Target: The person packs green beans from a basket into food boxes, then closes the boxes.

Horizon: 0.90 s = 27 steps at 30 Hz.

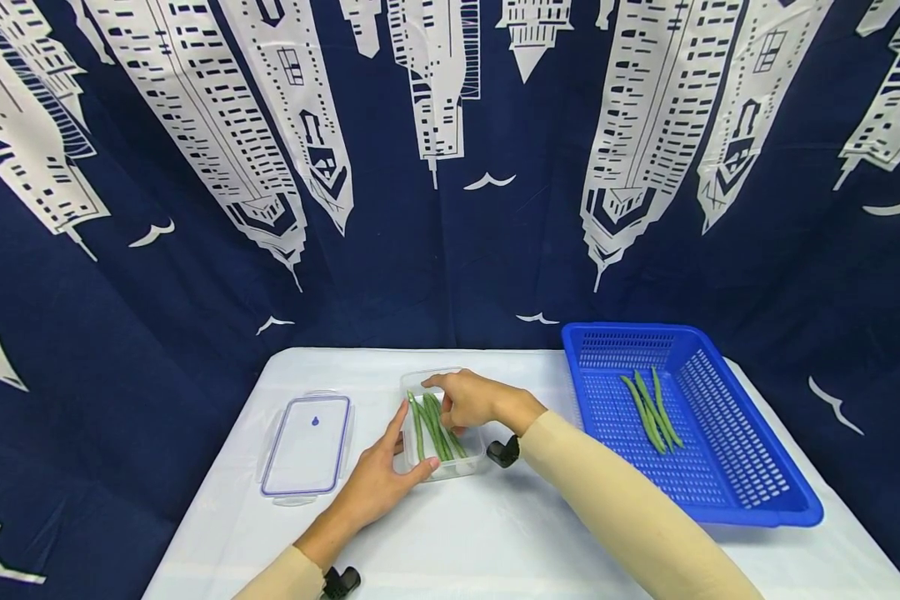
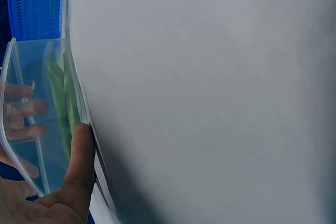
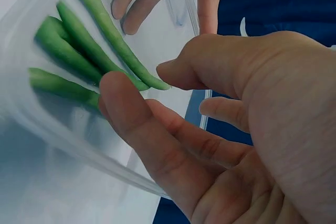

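A clear plastic food container (image 1: 461,468) stands on the white table with several green beans (image 1: 437,429) lying lengthwise inside. My left hand (image 1: 378,483) holds it at the left, thumb at the near edge and fingers along the side; the left wrist view shows those fingers through the clear plastic. Over the container's right part is my right hand (image 1: 474,400), reaching in above the beans. In the right wrist view its thumb and fingers (image 3: 123,98) are spread apart with nothing held between them, and one fingertip overlaps a bean; contact is unclear.
A clear lid (image 1: 305,446) with a blue seal lies flat left of the container. To the right, a blue perforated basket (image 1: 750,500) holds a small bunch of green beans (image 1: 652,412). Behind the table hangs a navy cloth (image 1: 450,250) with white buildings.
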Each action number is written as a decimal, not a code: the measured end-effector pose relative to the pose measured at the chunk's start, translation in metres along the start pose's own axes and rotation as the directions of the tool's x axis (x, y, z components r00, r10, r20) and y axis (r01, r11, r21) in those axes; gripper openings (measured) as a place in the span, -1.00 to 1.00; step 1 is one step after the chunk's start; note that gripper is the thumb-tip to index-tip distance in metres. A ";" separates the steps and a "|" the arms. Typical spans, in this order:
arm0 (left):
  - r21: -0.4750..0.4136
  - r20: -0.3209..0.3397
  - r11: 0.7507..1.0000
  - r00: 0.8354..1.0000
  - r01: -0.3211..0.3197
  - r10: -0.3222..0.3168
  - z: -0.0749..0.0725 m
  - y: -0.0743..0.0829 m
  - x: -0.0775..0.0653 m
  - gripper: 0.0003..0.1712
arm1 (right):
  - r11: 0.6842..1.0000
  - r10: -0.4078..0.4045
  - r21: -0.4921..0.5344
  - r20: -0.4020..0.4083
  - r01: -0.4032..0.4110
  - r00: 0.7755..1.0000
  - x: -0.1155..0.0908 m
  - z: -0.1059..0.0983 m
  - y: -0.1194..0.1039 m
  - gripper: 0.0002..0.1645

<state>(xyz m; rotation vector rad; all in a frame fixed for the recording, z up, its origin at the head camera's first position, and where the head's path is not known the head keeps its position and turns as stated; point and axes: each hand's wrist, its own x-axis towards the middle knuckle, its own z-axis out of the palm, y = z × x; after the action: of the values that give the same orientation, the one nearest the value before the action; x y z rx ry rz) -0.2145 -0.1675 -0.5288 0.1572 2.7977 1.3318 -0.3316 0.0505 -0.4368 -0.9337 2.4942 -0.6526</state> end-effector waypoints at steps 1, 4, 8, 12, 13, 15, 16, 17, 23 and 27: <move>0.000 0.002 1.000 1.000 -0.004 0.004 0.000 0.000 0.000 0.29 | 1.000 -0.009 -0.009 -0.004 0.008 1.000 -0.001 0.000 0.001 -0.06; 0.004 0.006 1.000 1.000 -0.012 0.012 -0.001 0.001 -0.001 0.29 | 0.999 -0.034 -0.031 -0.018 0.033 0.999 -0.006 -0.001 0.003 -0.07; 0.005 0.007 1.000 1.000 -0.015 0.015 -0.002 0.002 -0.001 0.29 | 0.998 -0.058 -0.031 -0.045 0.057 0.997 -0.013 -0.004 0.006 -0.10; 0.002 0.003 1.000 1.000 -0.018 0.018 -0.003 0.004 -0.002 0.29 | 0.998 -0.063 0.002 -0.062 0.064 0.996 -0.022 -0.008 0.009 -0.15; 0.001 0.001 1.000 1.000 -0.019 0.019 -0.002 0.004 -0.002 0.29 | 0.998 -0.066 0.010 -0.065 0.067 0.996 -0.024 -0.009 0.010 -0.16; 0.000 -0.001 1.000 1.000 -0.018 0.018 -0.002 0.004 -0.002 0.29 | 0.997 -0.074 0.020 -0.075 0.076 0.994 -0.029 -0.011 0.012 -0.17; 0.000 -0.001 1.000 1.000 -0.017 0.017 -0.002 0.004 -0.002 0.29 | 0.997 -0.080 0.017 -0.080 0.081 0.994 -0.031 -0.011 0.014 -0.18; 0.001 -0.002 1.000 1.000 -0.017 0.017 -0.002 0.004 -0.002 0.29 | 0.996 -0.083 0.016 -0.086 0.084 0.993 -0.034 -0.012 0.015 -0.19; 0.004 -0.011 1.000 1.000 -0.026 0.026 -0.001 0.004 -0.002 0.31 | 0.994 -0.105 -0.014 -0.137 0.104 0.985 -0.051 -0.019 0.021 -0.28; 0.003 -0.015 1.000 1.000 -0.019 0.019 0.000 0.004 -0.002 0.28 | 0.990 -0.132 -0.074 -0.196 0.119 0.972 -0.065 -0.024 0.029 -0.35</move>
<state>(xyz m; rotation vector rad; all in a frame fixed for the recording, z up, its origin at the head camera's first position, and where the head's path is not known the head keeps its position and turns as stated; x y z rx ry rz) -0.2124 -0.1651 -0.5261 0.1755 2.8175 1.3389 -0.3128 0.1208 -0.4204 -1.1058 2.6613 -0.7464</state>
